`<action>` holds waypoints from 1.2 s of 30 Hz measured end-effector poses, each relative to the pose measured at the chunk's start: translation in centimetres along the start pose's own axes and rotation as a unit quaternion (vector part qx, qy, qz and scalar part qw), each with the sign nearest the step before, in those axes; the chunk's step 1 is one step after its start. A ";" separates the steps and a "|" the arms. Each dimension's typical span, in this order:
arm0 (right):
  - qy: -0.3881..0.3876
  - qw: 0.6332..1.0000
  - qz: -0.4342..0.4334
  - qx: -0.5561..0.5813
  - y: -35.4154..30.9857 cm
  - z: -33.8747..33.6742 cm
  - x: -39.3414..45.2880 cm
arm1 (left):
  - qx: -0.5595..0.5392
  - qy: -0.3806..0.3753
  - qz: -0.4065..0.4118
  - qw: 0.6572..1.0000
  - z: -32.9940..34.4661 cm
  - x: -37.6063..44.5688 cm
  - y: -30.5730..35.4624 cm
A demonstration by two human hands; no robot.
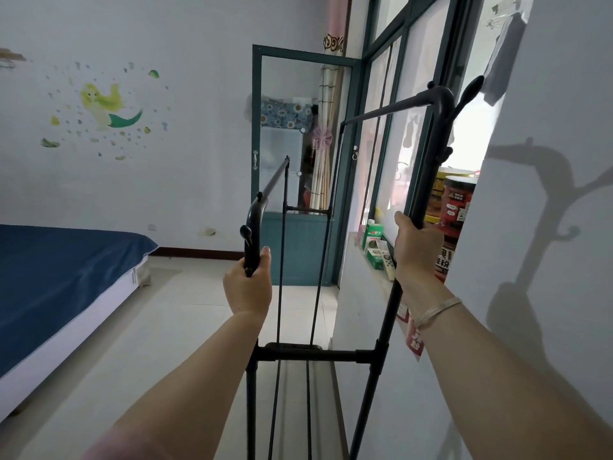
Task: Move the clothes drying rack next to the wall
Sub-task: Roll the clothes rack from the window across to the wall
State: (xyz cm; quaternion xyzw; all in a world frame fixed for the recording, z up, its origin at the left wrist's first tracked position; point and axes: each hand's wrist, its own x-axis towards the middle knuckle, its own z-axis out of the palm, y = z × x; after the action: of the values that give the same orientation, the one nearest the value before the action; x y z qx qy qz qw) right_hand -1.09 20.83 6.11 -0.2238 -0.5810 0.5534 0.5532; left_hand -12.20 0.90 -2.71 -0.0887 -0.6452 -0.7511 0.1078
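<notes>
At the near end of the frame, both bare forearms reach forward and up, each hand closed around one upright of the black clothes drying rack [315, 355]. The left hand [248, 287] is wrapped tight on the shorter left post, just under its curved top and round knob, thumb lying up along the tube and the back of the hand toward the camera, wrist nearly straight. The right hand [416, 249] sits higher, fingers curled fully round the taller right post, with a thin bracelet [438, 310] on the wrist below it and the forearm angled steeply up from the lower right corner. Between the two forearms runs the rack's low crossbar, and beyond the hands its two top rails stretch away toward a teal-framed door [292, 167]. Just right of the right hand, the rack stands close alongside a white wall [547, 227] that carries the rack's shadow, and alongside a window sill [374, 260] holding small green boxes; whether the rack touches the wall cannot be told. Above the right hand rise teal window frames. Well off to the left of the left hand lies a bed [66, 277] with a blue cover, and above it a mermaid sticker [109, 107] on the far wall. Pale floor tiles spread below the arms.
</notes>
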 end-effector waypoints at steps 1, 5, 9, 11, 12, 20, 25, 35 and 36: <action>0.001 1.000 -0.003 0.001 0.0 0.3 0.1 | -0.001 0.003 0.005 1.000 0.0 0.2 0.0; -0.012 1.000 -0.003 0.023 0.7 1.9 0.4 | 0.007 0.028 0.021 0.999 -0.4 1.6 -0.4; -0.019 1.000 0.012 0.000 1.5 3.6 1.2 | 0.020 0.046 0.037 0.998 -0.6 3.0 -0.6; -0.020 1.000 0.016 -0.009 2.1 4.5 1.6 | 0.016 0.056 0.036 0.998 -0.7 3.6 -0.8; -0.025 1.000 0.014 -0.008 2.3 5.0 1.9 | 0.015 0.062 0.034 0.997 -0.7 4.0 -0.9; -0.073 0.997 0.036 0.013 3.8 8.4 3.5 | 0.015 0.095 0.036 0.995 -0.6 6.9 -1.6; -0.072 0.997 0.032 0.020 5.0 10.5 4.8 | 0.037 0.128 0.062 0.989 0.1 8.8 -2.3; -0.122 0.990 0.049 0.046 8.4 15.2 9.6 | 0.070 0.166 0.117 0.977 2.9 13.5 -4.3; -0.129 0.989 0.052 0.050 8.7 15.8 10.1 | 0.068 0.168 0.106 0.978 3.2 14.0 -4.7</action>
State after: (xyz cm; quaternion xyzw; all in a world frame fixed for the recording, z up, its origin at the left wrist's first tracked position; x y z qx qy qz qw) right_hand -21.13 25.93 5.87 -0.1531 -0.6065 0.6341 0.4545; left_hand -26.97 4.03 -2.86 -0.0223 -0.6542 -0.6942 0.2994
